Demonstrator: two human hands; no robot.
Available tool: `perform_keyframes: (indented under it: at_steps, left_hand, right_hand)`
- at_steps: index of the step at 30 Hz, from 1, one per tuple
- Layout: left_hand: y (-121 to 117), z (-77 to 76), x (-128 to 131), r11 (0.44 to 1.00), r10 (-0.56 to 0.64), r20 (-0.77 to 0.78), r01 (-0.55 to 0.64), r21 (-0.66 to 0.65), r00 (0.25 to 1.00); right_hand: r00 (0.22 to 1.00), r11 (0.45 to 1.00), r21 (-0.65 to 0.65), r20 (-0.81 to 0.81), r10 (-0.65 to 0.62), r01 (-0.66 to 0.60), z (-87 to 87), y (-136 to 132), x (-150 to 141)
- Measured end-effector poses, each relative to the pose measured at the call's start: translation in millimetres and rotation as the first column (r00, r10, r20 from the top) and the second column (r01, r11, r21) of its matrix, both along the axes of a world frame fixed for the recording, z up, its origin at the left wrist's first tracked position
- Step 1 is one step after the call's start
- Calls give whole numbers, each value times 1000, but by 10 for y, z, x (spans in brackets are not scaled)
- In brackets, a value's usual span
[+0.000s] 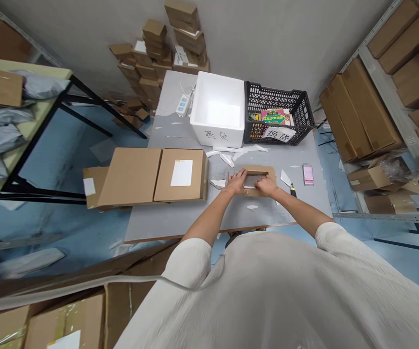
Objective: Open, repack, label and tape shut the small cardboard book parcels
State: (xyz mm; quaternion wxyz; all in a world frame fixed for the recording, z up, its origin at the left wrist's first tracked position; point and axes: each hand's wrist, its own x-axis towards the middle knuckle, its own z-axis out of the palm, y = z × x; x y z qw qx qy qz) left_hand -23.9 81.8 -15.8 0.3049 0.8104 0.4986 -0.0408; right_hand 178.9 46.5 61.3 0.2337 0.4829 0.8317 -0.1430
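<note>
Standing at a rectangular grey-topped counter (180,220), both bare forearms reaching forward from white sleeves. Touching a small open-topped brown cardboard box (259,169) with both hands, toward the front of the counter and right of its middle. Laying the left hand (236,182) on the left end of the box, fingers over the rim; cannot tell whether pinched on the cardboard or only pressed against it. Bringing the right hand (266,185) over the right end, fingers bent down at the opening; cannot tell whether clamped on anything there.

Just right of the small box, next to a pointed white paper scrap (285,177), a yellow-and-black utility knife (293,190). Farther right, flat on the counter, a small pink rectangular item (308,174). Behind the small box, a scatter of torn white paper strips (227,159). Beyond those, side by side, a white foam box (199,131) with black handwriting on its front and a black plastic mesh crate (255,133) with colourful printed books (272,116) inside and a handwritten white paper sign (279,134) on its front. Left of the foam box, a white power strip (183,105) with blue sockets. On the left part of the counter, well apart from the hands, a large brown cardboard box (199,182) with a white label. Against the wall, piles of brown cartons (153,55).
</note>
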Motion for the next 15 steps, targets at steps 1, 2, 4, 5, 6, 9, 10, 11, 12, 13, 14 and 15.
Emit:
perform_keyframes:
  at_steps: [1,2,4,5,6,9,10,11,12,13,14,15]
  left_hand:
    - [0,-4,0,1000,3,2,-3,-2,1000]
    - [0,-9,0,1000,6,5,-6,-4,1000]
    - [0,-17,-2,1000,10,10,-10,-7,1000]
    - [1,-20,-4,1000,12,13,-12,-9,1000]
    - [1,-22,-6,1000,14,17,-14,-10,1000]
    - [-3,-21,-17,1000,18,29,-18,-5,999]
    - [-5,-19,-21,1000,19,31,-19,-5,999]
    - [-8,-16,-25,1000,23,31,-23,-4,999]
    - [-12,-12,-30,1000,28,31,-28,-4,999]
    - [-16,-9,-34,999,34,31,-34,-4,999]
    - [-20,-6,-37,999,41,33,-41,-5,999]
    - [-23,-4,-38,999,48,35,-48,-4,998]
  right_hand:
    - [1000,1000,-6,9,8,-8,-2,14,-7]
    - [1000,1000,-11,21,16,-16,-3,28,-16]
    - [999,1000,-20,47,20,-19,-3,57,-35]
    - [998,1000,-22,58,13,-12,-3,69,-45]
    - [998,1000,-22,68,2,-1,-3,79,-54]
    - [996,999,-18,77,-32,34,-2,89,-74]
    - [996,999,-19,77,-41,43,0,85,-78]
    - [996,999,-21,76,-48,49,3,78,-81]
    - [996,998,-26,72,-52,54,8,69,-82]
    - [997,998,-29,65,-50,52,17,57,-80]
    - [998,999,-28,54,-41,43,29,43,-73]
    - [999,999,-21,41,-25,26,45,29,-62]
